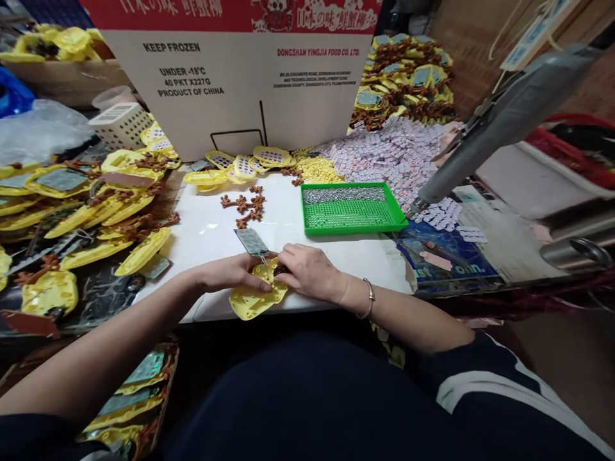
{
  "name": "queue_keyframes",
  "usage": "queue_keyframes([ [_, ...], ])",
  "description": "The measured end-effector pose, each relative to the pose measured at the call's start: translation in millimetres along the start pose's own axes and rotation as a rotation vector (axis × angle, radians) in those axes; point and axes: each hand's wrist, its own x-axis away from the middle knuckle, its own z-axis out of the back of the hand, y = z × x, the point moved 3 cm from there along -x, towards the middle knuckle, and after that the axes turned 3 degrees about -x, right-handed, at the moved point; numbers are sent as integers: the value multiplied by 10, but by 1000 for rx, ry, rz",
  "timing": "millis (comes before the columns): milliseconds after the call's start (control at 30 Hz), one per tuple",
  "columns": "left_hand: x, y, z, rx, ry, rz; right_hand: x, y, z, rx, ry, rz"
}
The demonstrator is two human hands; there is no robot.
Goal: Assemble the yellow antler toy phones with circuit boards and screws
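A yellow plastic toy shell (250, 305) lies inner side up at the front of the white work surface. My left hand (230, 273) grips its left side, thumb across the inside. A green circuit board (252, 242) sticks out beyond the shell's far edge, joined to it by thin wires. My right hand (310, 272) is closed at the shell's right side, its fingers pinching a small dark round part (279, 271), mostly hidden under them. Brown bone-like plastic pieces (243, 205) lie just past the hands.
A green tray (353, 221) of small metal screws stands to the right, beneath a hanging grey electric screwdriver (480, 131). Behind are piled white button pieces (379, 153), yellow bits (319, 169) and a printed carton (230, 83). Yellow shells with boards (62, 182) are stacked left.
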Motion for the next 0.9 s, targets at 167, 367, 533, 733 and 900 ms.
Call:
queue_keyframes([
  [167,-39,10,32,-1,-41,56,42,-21,-79,92,99,6],
  [367,-28,-28,106,-212,91,-24,74,43,-134,111,366,292],
  [533,57,-16,263,-349,162,-49,149,147,27,307,602,333],
  [733,165,12,289,-223,295,-23,330,157,-98,365,557,369],
  [900,73,-100,346,-24,578,11,378,195,-210,151,403,379],
])
